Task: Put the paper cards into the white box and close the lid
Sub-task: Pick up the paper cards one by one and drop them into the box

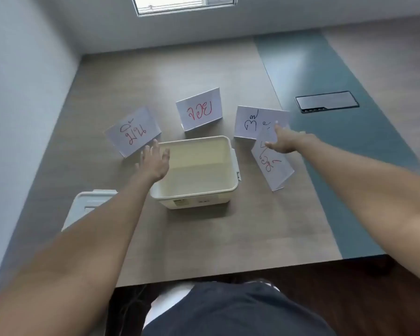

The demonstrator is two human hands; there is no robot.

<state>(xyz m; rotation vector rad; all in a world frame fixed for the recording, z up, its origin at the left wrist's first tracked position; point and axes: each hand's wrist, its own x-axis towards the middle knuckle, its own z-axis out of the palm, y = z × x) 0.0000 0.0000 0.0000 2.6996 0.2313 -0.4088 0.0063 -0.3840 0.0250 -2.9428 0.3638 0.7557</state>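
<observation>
An open cream-white box [194, 192] stands empty in the middle of the table. Its white lid [87, 204] lies to the left, partly hidden by my left arm. Several folded paper cards with red writing stand behind and beside the box: a left card [132, 130], a middle card [199, 111], a right card [249, 122] and a nearer right card [273, 166]. My left hand [154, 160] hovers open over the box's left rim, just short of the left card. My right hand [280, 141] touches the top of the nearer right card, fingers spread.
The wooden table [216, 238] has a teal strip [325, 146] on the right with a black cable hatch [326, 101]. A wall runs along the left. The table's front edge is close to my body.
</observation>
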